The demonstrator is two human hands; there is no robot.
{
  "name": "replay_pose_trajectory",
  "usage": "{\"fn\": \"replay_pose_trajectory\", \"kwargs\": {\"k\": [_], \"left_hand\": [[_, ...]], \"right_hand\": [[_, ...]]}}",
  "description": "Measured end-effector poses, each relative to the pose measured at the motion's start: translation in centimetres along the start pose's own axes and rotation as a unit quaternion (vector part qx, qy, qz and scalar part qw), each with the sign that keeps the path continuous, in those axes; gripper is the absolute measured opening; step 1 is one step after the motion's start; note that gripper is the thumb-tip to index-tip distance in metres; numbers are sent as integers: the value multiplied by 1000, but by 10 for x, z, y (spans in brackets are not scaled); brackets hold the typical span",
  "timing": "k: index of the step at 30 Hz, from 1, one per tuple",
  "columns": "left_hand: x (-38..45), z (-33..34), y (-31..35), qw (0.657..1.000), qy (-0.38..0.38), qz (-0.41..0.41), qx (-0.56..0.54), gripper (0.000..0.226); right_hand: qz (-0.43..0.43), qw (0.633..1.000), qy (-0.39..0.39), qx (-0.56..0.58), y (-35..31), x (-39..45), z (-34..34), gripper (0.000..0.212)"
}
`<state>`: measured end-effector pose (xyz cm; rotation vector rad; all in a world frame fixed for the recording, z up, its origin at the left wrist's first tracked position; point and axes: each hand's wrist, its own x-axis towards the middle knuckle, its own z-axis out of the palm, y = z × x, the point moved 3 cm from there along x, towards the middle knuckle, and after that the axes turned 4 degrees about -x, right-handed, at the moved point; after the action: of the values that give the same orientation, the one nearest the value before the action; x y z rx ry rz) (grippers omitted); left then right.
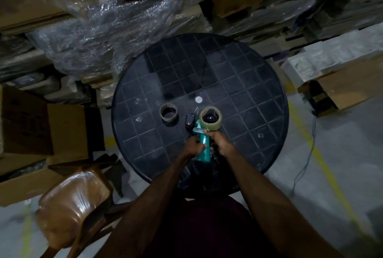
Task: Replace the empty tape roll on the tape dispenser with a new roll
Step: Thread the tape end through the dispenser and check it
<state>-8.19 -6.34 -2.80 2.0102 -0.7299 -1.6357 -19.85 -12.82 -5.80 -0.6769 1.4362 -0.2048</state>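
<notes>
The tape dispenser (204, 146) was held over the near part of the round table (259, 83), the new roll (211, 118) seated at its far end. The empty core (169, 113) lay on the table to the left, a chair (72, 201) nearer still on that side.

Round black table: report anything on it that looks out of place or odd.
Nothing looks damaged or spilled on the round black table. The empty brown cardboard tape core lies loose, left of the teal tape dispenser, which already carries the new clear tape roll.
</notes>
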Motion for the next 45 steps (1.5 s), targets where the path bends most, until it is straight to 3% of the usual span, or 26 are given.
{"fn": "replay_pose_trajectory", "kwargs": {"k": [4, 12, 16, 18, 21, 28, 32, 34, 38, 45], "left_hand": [[20, 6, -7, 997, 27, 3, 73, 56], [33, -4, -2, 992, 17, 10, 124, 56], [50, -5, -15, 992, 16, 12, 124, 55], [40, -6, -4, 991, 2, 11, 132, 45], [40, -5, -3, 989, -13, 10, 149, 27], [32, -15, -5, 975, -56, 23, 214, 28], [30, -38, -19, 976, -40, 22, 214, 30], [21, -50, -20, 976, -34, 26, 215, 35], [9, -68, -22, 973, -8, 44, 228, 21], [-7, -84, -31, 947, -1, 97, 306, 32]], "right_hand": [[33, 999, -16, -25, -2, 18, -4, 14], [38, 998, -20, -53, -5, 47, 4, 14], [2, 997, 41, -65, -2, 51, 6, 18], [-32, 990, 99, -94, 5, 55, 5, 24], [-42, 985, 127, -110, 13, 55, 10, 22], [-81, 967, 180, -163, 12, 32, 20, 16], [-89, 958, 199, -187, 13, 14, 21, 16], [-100, 954, 206, -193, 11, 0, 22, 6], [-151, 938, 205, -236, 17, -20, 27, 4], [-243, 880, 113, -393, 5, -53, 51, 15]]}}
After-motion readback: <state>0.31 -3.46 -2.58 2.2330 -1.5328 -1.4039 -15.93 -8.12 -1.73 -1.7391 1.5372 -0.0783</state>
